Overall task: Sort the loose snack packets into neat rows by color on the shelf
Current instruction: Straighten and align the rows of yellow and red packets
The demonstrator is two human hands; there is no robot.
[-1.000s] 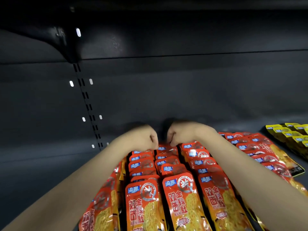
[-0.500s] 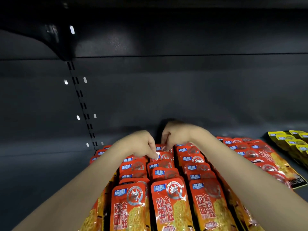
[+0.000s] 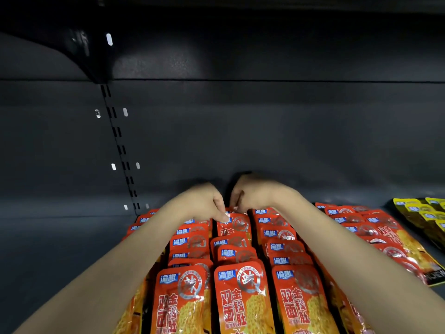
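Red snack packets (image 3: pixel 237 292) are lying in overlapping rows on the dark shelf (image 3: pixel 60 242), just below the fingers. Both the left hand (image 3: pixel 204 203) and the right hand (image 3: pixel 255 195) are pinching the rearmost middle packet (image 3: pixel 234 224). Yellow packets (image 3: pixel 423 213) are sitting well right.

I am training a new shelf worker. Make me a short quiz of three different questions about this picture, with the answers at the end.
1. True or false: the yellow packets lie to the left of the red packets.
2. Which row's rearmost packet do the left hand and the right hand meet over?
A. the far-left row
B. the middle row
C. the yellow row
3. Fill in: the back wall of the shelf is dark ____.

Key
1. False: they lie to the right.
2. B
3. grey
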